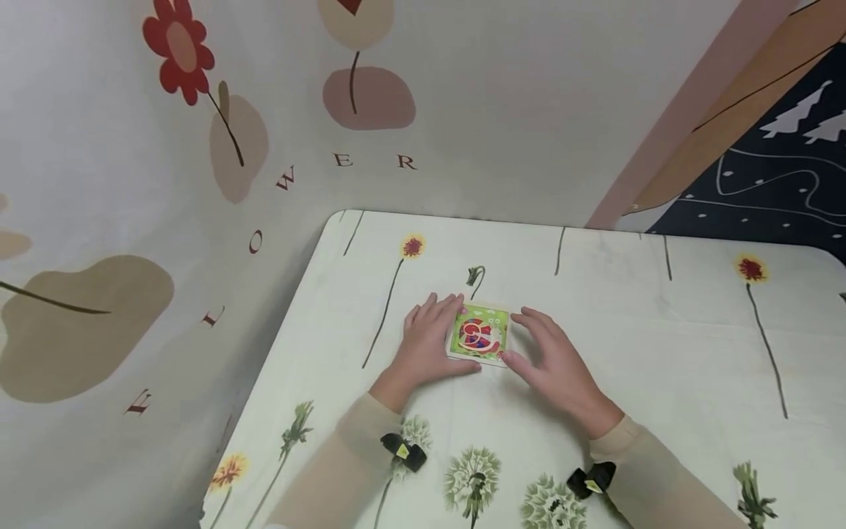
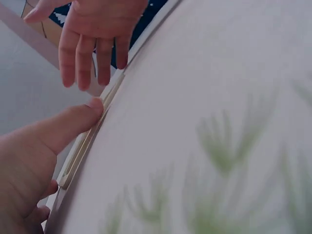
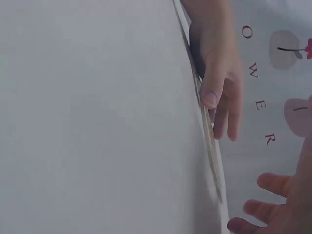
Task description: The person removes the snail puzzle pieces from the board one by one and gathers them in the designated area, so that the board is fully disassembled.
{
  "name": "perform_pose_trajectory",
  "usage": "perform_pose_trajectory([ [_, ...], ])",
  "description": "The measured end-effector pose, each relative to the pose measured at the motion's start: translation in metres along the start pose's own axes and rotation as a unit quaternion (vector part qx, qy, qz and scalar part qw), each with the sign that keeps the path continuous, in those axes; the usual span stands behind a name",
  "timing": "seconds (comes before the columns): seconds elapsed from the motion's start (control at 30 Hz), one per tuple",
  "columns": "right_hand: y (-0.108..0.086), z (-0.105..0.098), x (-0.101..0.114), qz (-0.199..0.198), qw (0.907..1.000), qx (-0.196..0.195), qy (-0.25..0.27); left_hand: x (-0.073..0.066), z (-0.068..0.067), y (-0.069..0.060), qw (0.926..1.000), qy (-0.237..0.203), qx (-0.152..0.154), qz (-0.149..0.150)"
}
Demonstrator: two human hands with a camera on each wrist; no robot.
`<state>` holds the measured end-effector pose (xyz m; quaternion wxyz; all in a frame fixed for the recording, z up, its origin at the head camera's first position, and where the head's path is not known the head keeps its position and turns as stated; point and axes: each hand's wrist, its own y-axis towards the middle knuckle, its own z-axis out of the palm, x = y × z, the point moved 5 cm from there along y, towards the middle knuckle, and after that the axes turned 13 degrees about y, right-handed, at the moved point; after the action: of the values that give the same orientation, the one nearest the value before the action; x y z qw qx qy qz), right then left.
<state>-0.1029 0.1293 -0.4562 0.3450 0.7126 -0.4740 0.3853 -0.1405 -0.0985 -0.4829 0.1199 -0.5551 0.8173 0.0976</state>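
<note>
A small square picture board [image 1: 480, 334] lies flat on the table, with a pale rim and a green face bearing a red, white and blue figure. My left hand [image 1: 431, 344] holds it at the left side, thumb along the near edge and fingers toward the far left corner. The left wrist view catches the left thumb [image 2: 73, 122] against the thin edge of the board [image 2: 80, 153]. On the board's right, my right hand [image 1: 558, 364] is spread, its thumb tip by the near right corner. Whether that thumb touches cannot be told.
The tabletop [image 1: 661, 353] has a pale cloth printed with flowers and dandelions. Behind and to the left hangs a light curtain [image 1: 502, 110] with printed letters and blobs. A dark patterned cloth [image 1: 773, 176] is at the far right.
</note>
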Motion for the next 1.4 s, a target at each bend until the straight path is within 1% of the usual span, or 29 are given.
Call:
perform_pose_trajectory([
  [0.13,0.01,0.009,-0.007,-0.017,0.999,-0.029,0.03,-0.002,0.001,0.002,0.9998,0.011,0.008,-0.015],
  [0.23,0.018,0.018,-0.011,-0.015,0.9983,-0.045,0.036,-0.004,0.003,0.004,0.9993,0.03,0.011,-0.017],
  [0.37,0.028,0.03,-0.015,-0.001,0.9975,-0.067,0.021,-0.007,0.007,0.003,0.998,0.059,0.012,-0.016],
  [0.47,0.034,0.036,-0.014,-0.005,0.996,-0.089,0.003,-0.009,0.009,0.002,0.9972,0.073,0.007,-0.016],
  [0.53,0.038,0.039,-0.014,-0.005,0.9951,-0.098,-0.011,-0.011,0.009,0.001,0.9971,0.075,0.0,-0.017],
  [0.67,0.047,0.045,-0.012,-0.003,0.995,-0.091,-0.042,-0.012,0.009,0.0,0.9963,0.082,-0.012,-0.02],
  [0.87,0.059,0.048,-0.007,-0.015,0.9939,-0.071,-0.083,-0.012,0.009,0.0,0.9946,0.098,-0.026,-0.022],
  [1.0,0.065,0.048,-0.007,0.0,0.9927,-0.069,-0.098,-0.012,0.009,0.0,0.9947,0.097,-0.029,-0.022],
  [1.17,0.068,0.052,-0.006,0.018,0.9906,-0.073,-0.114,-0.009,0.007,0.001,0.9954,0.087,-0.031,-0.024],
  [1.27,0.069,0.058,-0.003,0.024,0.9881,-0.073,-0.133,-0.006,0.007,0.0,0.9948,0.093,-0.03,-0.029],
  [1.4,0.071,0.064,0.003,0.021,0.9846,-0.077,-0.156,-0.003,0.005,0.001,0.9944,0.097,-0.029,-0.03],
])
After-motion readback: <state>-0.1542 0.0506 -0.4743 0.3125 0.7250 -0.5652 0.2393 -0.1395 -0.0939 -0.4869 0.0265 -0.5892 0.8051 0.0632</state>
